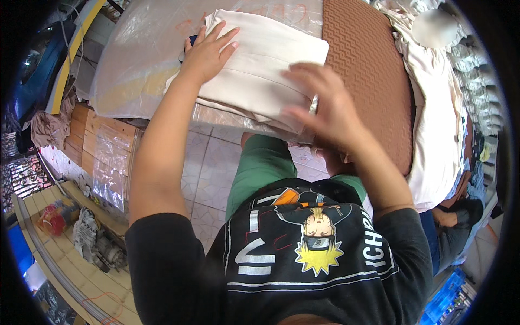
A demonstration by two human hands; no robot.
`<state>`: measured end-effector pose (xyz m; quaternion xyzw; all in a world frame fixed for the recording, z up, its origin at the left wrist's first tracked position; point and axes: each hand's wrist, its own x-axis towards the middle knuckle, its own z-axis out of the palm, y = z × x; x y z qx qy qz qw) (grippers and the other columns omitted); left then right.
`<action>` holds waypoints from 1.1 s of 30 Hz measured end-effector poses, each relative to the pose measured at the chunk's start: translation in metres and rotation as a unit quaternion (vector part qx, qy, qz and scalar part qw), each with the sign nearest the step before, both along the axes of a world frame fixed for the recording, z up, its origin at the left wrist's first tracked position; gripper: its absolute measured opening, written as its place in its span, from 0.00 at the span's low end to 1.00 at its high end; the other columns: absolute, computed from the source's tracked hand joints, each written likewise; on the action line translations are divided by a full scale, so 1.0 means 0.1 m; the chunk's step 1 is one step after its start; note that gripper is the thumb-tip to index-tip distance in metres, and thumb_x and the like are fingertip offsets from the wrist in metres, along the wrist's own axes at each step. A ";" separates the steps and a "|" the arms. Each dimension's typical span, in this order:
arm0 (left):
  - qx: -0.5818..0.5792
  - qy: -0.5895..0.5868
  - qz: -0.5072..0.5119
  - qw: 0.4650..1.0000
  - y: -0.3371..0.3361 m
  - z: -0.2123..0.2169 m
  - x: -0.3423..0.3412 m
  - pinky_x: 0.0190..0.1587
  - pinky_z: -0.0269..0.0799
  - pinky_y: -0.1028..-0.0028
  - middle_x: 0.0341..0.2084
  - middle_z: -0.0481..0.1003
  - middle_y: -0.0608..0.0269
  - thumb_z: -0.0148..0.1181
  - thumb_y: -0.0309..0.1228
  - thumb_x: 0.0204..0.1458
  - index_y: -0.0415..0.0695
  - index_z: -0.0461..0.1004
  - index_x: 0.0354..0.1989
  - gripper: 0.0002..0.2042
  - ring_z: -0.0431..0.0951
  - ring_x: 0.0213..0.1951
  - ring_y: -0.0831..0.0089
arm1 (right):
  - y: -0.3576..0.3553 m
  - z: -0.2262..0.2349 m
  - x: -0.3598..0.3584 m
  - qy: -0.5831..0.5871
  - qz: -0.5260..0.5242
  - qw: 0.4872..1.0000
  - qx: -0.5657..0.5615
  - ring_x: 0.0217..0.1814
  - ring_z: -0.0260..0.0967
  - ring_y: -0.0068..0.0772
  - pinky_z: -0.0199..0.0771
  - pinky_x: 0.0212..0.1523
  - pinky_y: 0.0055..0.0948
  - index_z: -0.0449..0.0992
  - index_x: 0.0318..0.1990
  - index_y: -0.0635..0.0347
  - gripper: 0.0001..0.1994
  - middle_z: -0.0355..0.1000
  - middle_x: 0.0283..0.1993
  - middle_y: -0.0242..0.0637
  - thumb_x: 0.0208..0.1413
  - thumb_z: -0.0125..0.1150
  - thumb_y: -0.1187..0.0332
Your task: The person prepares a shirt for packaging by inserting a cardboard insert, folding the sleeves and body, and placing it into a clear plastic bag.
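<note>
A folded cream garment (pixel 260 59) lies in front of me on a plastic-wrapped surface (pixel 141 59). My left hand (pixel 210 53) rests flat on its left part, palm down with the fingers spread. Beside the cloth's right edge is my right hand (pixel 327 103), slightly blurred, its thumb and fingers apart and nothing visible between them. I cannot tell whether it touches the cloth. A small dark blue patch (pixel 192 39) shows at the cloth's left edge, partly behind my left hand.
A brown textured pad (pixel 368 70) adjoins the garment on the right. Past it hang cream cloths (pixel 439 119), with another person (pixel 457 216) seated nearby. At left are a wooden box (pixel 103 135) and a slatted bench (pixel 70 244) holding a metal motor-like part (pixel 105 249).
</note>
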<state>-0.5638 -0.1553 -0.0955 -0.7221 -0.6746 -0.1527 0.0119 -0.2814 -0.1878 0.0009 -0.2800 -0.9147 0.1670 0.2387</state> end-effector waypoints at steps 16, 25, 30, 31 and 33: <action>-0.060 -0.032 0.188 0.980 -0.08 0.09 0.44 0.60 0.34 0.37 0.66 0.49 0.65 0.37 0.52 0.57 0.69 0.56 0.63 0.24 0.44 0.65 0.43 | -0.09 -0.42 0.40 0.020 -0.132 0.973 0.190 0.54 0.63 0.43 0.59 0.55 0.42 0.73 0.33 0.56 0.07 0.69 0.45 0.36 0.44 0.59 0.70; 0.058 -0.027 -0.177 0.982 -0.36 0.29 0.75 0.63 0.35 0.44 0.66 0.48 0.66 0.50 0.47 0.53 0.56 0.55 0.64 0.29 0.41 0.68 0.58 | -0.07 -0.45 0.22 0.010 -0.104 0.978 0.179 0.47 0.65 0.36 0.61 0.51 0.38 0.75 0.32 0.54 0.06 0.70 0.40 0.31 0.44 0.60 0.68; 0.008 -0.030 -0.219 0.975 -0.58 0.33 1.07 0.63 0.37 0.43 0.67 0.46 0.68 0.56 0.37 0.48 0.64 0.53 0.65 0.32 0.40 0.68 0.55 | -0.10 -0.40 0.21 0.035 -0.111 0.978 0.176 0.44 0.66 0.36 0.63 0.48 0.37 0.75 0.31 0.54 0.05 0.71 0.39 0.31 0.44 0.60 0.68; 0.012 -0.021 -0.206 0.978 -0.57 0.31 1.07 0.63 0.37 0.43 0.67 0.46 0.68 0.56 0.36 0.48 0.65 0.54 0.64 0.33 0.40 0.68 0.55 | -0.10 -0.39 0.21 0.034 -0.106 0.977 0.180 0.44 0.66 0.36 0.63 0.48 0.36 0.75 0.31 0.54 0.05 0.70 0.38 0.31 0.44 0.60 0.68; 0.020 -0.002 -0.179 0.984 -0.54 0.25 1.08 0.63 0.37 0.42 0.67 0.47 0.68 0.57 0.33 0.46 0.68 0.54 0.64 0.34 0.40 0.68 0.54 | -0.11 -0.37 0.21 0.032 -0.097 0.977 0.187 0.42 0.67 0.36 0.63 0.47 0.36 0.74 0.30 0.54 0.05 0.70 0.37 0.31 0.43 0.60 0.69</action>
